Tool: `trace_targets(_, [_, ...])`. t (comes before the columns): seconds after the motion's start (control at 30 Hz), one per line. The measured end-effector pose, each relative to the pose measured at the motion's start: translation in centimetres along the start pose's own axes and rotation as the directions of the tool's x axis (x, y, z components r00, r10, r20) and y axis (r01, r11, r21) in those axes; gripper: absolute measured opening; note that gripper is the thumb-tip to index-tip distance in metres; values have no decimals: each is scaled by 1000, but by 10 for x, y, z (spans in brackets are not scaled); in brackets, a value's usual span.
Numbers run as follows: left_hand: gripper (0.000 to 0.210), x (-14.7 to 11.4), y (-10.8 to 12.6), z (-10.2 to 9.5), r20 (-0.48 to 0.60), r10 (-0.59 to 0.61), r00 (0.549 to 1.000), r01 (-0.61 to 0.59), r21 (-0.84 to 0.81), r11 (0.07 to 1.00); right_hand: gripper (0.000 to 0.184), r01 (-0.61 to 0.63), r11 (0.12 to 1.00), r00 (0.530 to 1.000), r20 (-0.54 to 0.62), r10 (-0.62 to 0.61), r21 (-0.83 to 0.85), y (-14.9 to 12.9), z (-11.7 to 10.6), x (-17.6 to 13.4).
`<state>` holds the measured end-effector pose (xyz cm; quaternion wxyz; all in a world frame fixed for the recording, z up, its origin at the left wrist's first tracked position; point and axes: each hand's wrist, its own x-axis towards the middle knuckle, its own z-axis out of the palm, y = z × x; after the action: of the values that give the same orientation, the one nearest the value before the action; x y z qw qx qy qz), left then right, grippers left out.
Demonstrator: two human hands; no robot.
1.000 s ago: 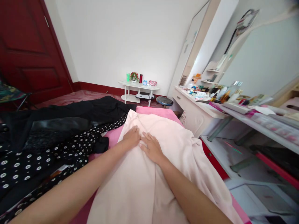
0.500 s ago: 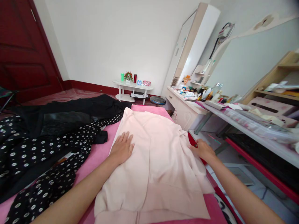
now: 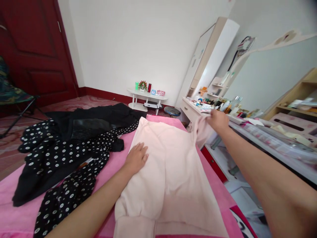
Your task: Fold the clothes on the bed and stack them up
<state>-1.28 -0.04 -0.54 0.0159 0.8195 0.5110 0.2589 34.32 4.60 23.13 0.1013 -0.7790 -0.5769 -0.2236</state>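
A pale pink sweatshirt (image 3: 178, 158) lies spread on the pink bed cover (image 3: 210, 172), its hem towards me. One sleeve (image 3: 141, 195) is laid lengthwise along the left side, cuff at the bottom. My left hand (image 3: 136, 159) rests flat on that side with the fingers stretched out. Over the right edge, my right hand (image 3: 218, 123) pinches the other sleeve (image 3: 201, 130) and holds it raised off the bed. The end of this raised sleeve is partly hidden by the fingers.
Black clothes, including a white-dotted garment (image 3: 61, 148), lie heaped on the left. A dressing table (image 3: 192, 110) crowded with bottles and a grey desk (image 3: 262, 142) border the right side. Beyond the bed stand a round stool (image 3: 172, 111) and a small white table (image 3: 146, 95).
My right hand has risen from the sweatshirt's right edge, lifting the sleeve up and away from the bed. My left hand stays on the left side. The view has shifted slightly left.
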Motion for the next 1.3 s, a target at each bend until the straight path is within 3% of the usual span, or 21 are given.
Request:
trace_targets(0.03, [38, -1, -1, -2, -23, 15, 1000, -16, -40, 999, 34, 105, 993, 991, -85, -100, 60, -19, -11, 3])
trace_targets(0.07, [35, -2, -1, -5, -46, 37, 998, -41, -89, 995, 35, 272, 950, 952, -188, -242, 154, -38, -22, -1])
trace_targets(0.13, [30, -4, 1, -12, -94, 111, 989, -128, -198, 972, 37, 603, 737, 791, -354, -499, 306, -71, -35, -27])
trace_targets(0.17, [30, -5, 3, -15, -115, 163, 980, -186, -241, 952, 39, 694, 627, 719, -382, -580, 354, -82, -38, -46])
trace_targets(0.23, [32, -7, 8, -23, -145, 254, 956, -286, -280, 916, 38, 729, 531, 675, -323, -664, 432, -90, -34, -93])
trace_targets(0.3, [35, -7, 13, -28, -154, 293, 943, -325, -261, 909, 34, 677, 556, 691, -158, -705, 483, -79, -17, -139])
trace_targets(0.37, [39, -6, 16, -31, -166, 253, 953, -284, -206, 937, 33, 565, 651, 754, 2, -657, 507, -54, 8, -178])
trace_targets(0.5, [47, 0, 18, -27, -162, 70, 984, -74, -18, 997, 52, 300, 835, 895, 167, -414, 462, 7, 65, -234])
trace_targets(0.63, [53, 14, 13, -20, -67, -65, 996, 76, 169, 983, 68, 4, 880, 920, 344, -190, 475, 42, 99, -270])
trace_targets(0.73, [48, 34, 3, -24, 57, -122, 991, 105, 241, 965, 72, -190, 802, 897, 433, -94, 567, 46, 103, -280])
trace_targets(0.83, [40, 61, -8, -37, 149, -117, 982, 71, 282, 957, 67, -283, 594, 888, 440, -135, 753, 37, 92, -277])
trace_targets(0.93, [40, 91, -13, -59, 143, -91, 986, 44, 299, 953, 61, -405, 340, 850, 487, -201, 849, 21, 70, -267])
trace_targets(1.0, [43, 111, -12, -77, 94, -66, 993, 34, 307, 951, 62, -468, 234, 830, 514, -216, 853, 7, 51, -260])
trace_targets(1.17, [32, 153, -6, -124, -48, 45, 998, -27, 317, 948, 59, -420, 145, 849, 445, -286, 896, -34, 14, -244])
trace_targets(1.3, [30, 165, -16, -153, -86, 51, 995, -14, 380, 925, 61, -374, 116, 852, 390, -349, 920, -70, 11, -251])
